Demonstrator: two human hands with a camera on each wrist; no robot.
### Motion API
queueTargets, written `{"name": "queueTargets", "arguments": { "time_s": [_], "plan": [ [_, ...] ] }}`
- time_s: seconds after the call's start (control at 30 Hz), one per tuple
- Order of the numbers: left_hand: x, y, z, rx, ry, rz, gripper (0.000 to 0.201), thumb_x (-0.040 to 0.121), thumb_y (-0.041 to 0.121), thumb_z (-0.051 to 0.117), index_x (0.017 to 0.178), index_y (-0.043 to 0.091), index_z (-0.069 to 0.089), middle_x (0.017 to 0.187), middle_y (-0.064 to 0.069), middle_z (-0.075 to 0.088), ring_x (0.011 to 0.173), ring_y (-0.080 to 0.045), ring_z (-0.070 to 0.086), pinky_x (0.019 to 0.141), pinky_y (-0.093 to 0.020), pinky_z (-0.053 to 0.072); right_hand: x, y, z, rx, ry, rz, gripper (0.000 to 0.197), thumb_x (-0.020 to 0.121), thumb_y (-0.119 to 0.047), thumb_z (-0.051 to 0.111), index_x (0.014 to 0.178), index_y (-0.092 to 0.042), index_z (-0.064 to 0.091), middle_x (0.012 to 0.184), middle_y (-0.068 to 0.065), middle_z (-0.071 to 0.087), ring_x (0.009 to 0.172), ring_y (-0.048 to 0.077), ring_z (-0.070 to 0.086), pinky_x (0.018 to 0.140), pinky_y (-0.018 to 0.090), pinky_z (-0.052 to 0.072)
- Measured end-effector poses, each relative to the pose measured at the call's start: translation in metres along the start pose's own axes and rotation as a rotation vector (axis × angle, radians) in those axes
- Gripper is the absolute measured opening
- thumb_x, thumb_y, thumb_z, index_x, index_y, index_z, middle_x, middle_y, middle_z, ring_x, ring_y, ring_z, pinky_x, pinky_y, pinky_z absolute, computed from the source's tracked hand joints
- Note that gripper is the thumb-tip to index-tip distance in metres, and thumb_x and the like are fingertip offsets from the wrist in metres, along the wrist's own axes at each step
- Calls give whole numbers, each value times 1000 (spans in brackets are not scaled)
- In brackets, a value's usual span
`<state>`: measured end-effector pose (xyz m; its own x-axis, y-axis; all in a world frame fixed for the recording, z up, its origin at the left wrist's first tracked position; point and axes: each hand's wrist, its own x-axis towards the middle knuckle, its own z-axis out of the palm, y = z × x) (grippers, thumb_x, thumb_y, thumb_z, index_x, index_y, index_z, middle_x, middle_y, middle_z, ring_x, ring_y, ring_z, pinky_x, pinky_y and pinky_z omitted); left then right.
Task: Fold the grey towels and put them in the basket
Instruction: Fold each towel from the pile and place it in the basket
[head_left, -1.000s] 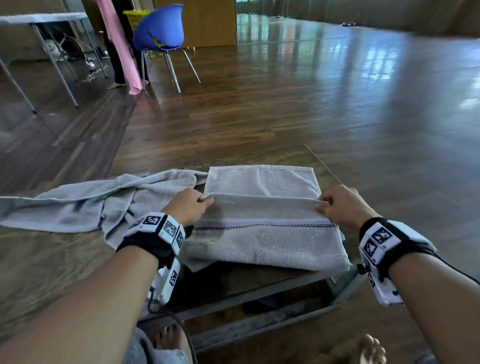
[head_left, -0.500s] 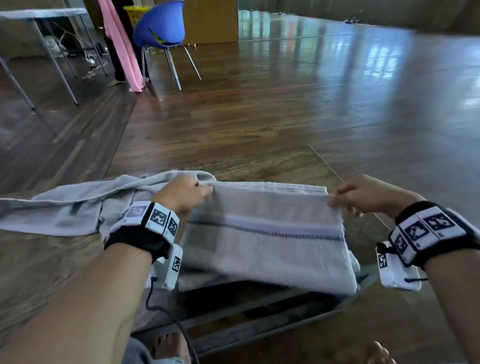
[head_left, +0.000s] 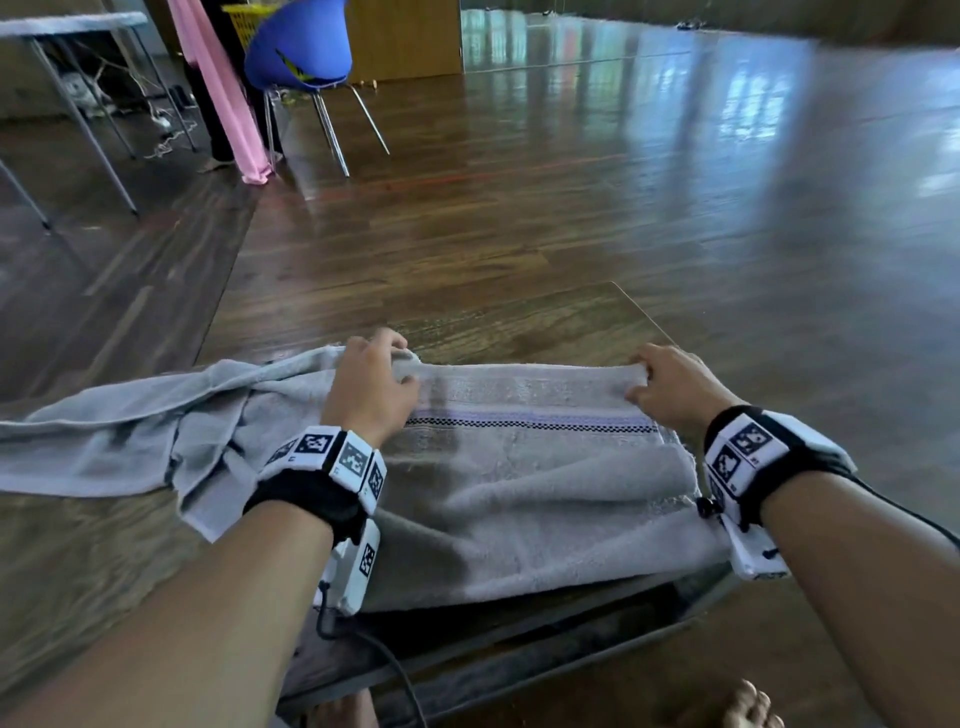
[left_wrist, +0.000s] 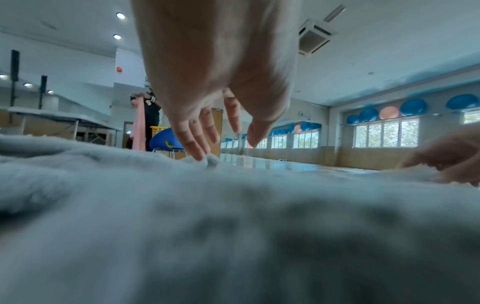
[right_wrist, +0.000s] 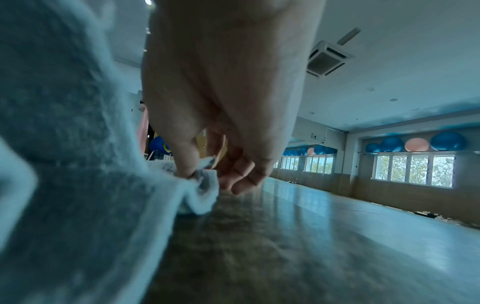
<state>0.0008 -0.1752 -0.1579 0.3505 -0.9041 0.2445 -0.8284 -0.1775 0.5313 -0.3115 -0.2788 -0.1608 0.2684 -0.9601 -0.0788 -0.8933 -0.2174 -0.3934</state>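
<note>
A large hall with a glossy wood floor (head_left: 571, 182) stretches ahead; a blue chair (head_left: 298, 47) and a folding table (head_left: 67, 23) stand far off at the left, and blue and pink balls (right_wrist: 415, 144) line a shelf above the windows. Close by is a low wooden bench (head_left: 519, 322), and on it lies a grey towel (head_left: 519, 493), folded, its striped band running side to side. The left hand (head_left: 371, 387) sits at the towel's far left corner; the left wrist view shows its fingers (left_wrist: 197, 142) straight and spread, the tips touching the cloth edge, thumb apart from them. The right hand (head_left: 672, 387) pinches the far right corner between thumb and fingers (right_wrist: 187, 160), the cloth bunched in that grip. A second towel (head_left: 130, 431) lies crumpled just left of the first, touching it. No basket for the towels can be made out near the bench
</note>
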Motion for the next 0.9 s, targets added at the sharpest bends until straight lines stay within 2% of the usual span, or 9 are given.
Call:
{"name": "queueTargets", "arguments": {
  "time_s": [0.1, 0.23, 0.3, 0.43, 0.57, 0.63, 0.73, 0.8, 0.9],
  "plan": [
    [-4, 21, -4, -33, -44, 118, 28, 89, 15, 63, 117, 21, 59, 118, -5, 53, 100, -16, 57, 82, -25, 41, -3, -10, -5, 46, -28, -15, 21, 89, -25, 73, 77, -14, 60, 88, 6, 64, 79, 25, 62, 56, 22, 40],
    [-17, 63, -2, -122, -188, 376, 28, 92, 26, 65, 119, 28, 61, 119, 3, 54, 95, -7, 50, 85, -25, 40, -14, -32, -17, 251, 143, -132, 11, 81, -10, 73, 77, -18, 68, 70, -5, 66, 64, 10, 58, 50, 12, 39],
    [-24, 84, 2, -168, -191, 470, 31, 92, 31, 67, 122, 26, 61, 118, 2, 57, 92, -7, 50, 83, -25, 40, -25, -49, -22, 372, 188, -227, 15, 79, -13, 78, 74, -23, 69, 68, -8, 68, 60, 4, 59, 53, 10, 42],
    [-35, 111, 1, -287, -91, 523, 27, 92, 27, 69, 116, 16, 63, 108, -2, 64, 91, -14, 58, 82, -30, 49, -53, -74, -23, 594, 243, -318, 7, 83, -28, 79, 82, -21, 75, 75, -5, 75, 72, 13, 72, 66, 30, 58],
    [-44, 120, -10, -401, -32, 499, 18, 87, 25, 76, 95, 9, 71, 89, 1, 69, 74, -4, 54, 70, -6, 38, -76, -72, -28, 716, 273, -312, 6, 74, -25, 79, 79, -25, 76, 77, -9, 77, 75, 8, 73, 69, 29, 57],
    [-51, 124, -14, -412, -49, 460, 18, 82, 21, 80, 88, 7, 72, 82, 3, 68, 72, -7, 55, 64, -6, 35, -86, -67, -29, 751, 286, -299, 11, 76, -18, 82, 80, -26, 76, 82, -10, 77, 79, 7, 74, 74, 26, 57],
    [-61, 128, -19, -431, -170, 457, 18, 85, 22, 78, 85, 5, 72, 79, -1, 70, 68, -13, 57, 64, -17, 42, -99, -59, -27, 783, 303, -302, 17, 83, -10, 80, 88, -26, 77, 94, -3, 77, 90, 10, 74, 83, 26, 57],
    [-63, 128, -24, -479, -354, 440, 22, 88, 24, 75, 82, 3, 70, 73, -1, 68, 63, -12, 56, 64, -26, 45, -104, -53, -27, 722, 333, -321, 26, 88, -4, 72, 89, -29, 76, 101, -5, 74, 92, 5, 71, 82, 16, 54],
    [-64, 130, -29, -515, -480, 400, 24, 91, 28, 72, 87, 5, 68, 69, -6, 62, 60, -12, 50, 59, -29, 41, -105, -44, -33, 679, 352, -308, 37, 86, 4, 65, 89, -30, 76, 98, -10, 75, 91, 1, 71, 83, 15, 54]
  ]
}}
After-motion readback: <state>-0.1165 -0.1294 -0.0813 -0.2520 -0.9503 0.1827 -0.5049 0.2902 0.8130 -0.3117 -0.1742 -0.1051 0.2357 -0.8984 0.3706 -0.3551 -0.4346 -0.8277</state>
